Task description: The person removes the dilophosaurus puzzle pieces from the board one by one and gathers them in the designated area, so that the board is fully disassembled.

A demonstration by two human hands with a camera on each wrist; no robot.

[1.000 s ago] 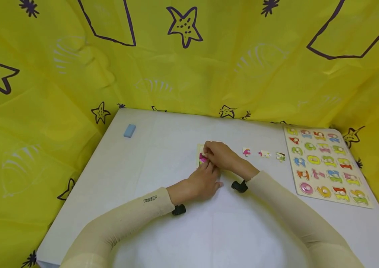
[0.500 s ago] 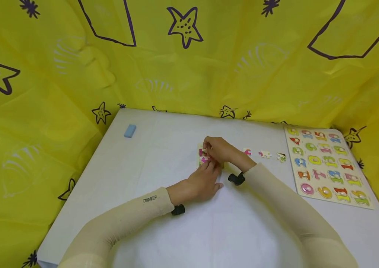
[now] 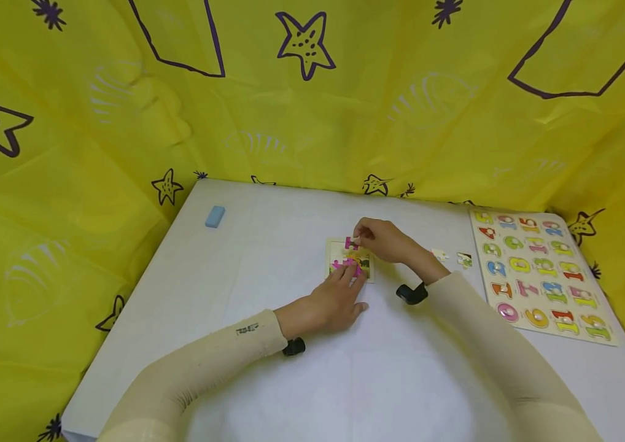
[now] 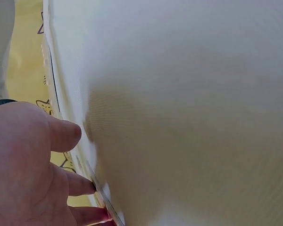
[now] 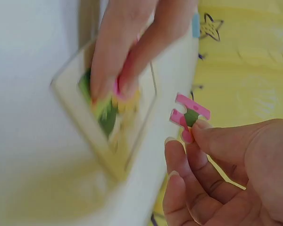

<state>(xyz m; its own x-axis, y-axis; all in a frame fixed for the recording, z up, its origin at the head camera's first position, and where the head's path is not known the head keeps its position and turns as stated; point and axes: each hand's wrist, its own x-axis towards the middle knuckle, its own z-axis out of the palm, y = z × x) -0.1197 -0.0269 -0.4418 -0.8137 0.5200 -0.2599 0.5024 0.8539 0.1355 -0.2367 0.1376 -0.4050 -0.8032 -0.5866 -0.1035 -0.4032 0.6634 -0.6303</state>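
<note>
A small square jigsaw board (image 3: pixel 330 247) with a pale wooden frame lies mid-table, partly filled with pink, yellow and green pieces. My left hand (image 3: pixel 336 302) rests its extended fingers on the board's near part, covering some of it. Over the far part, my right hand (image 3: pixel 383 238) pinches a jigsaw piece (image 5: pixel 191 117), pink with a dark green patch, between thumb and fingers. In the right wrist view the piece is held up, apart from the board. The left wrist view catches the left hand's fingertips at the board's thin edge (image 4: pixel 104 195).
To the right lie loose jigsaw pieces (image 3: pixel 464 259), one partly behind the right wrist. Beyond them is a large number puzzle board (image 3: pixel 539 276). A blue block (image 3: pixel 215 217) sits at the far left of the white table (image 3: pixel 268 233). Yellow patterned cloth (image 3: pixel 301 123) hangs behind.
My right hand has moved rightward and slightly up over the board, carrying the pink piece from the far-left corner. The left hand has stayed in place.
</note>
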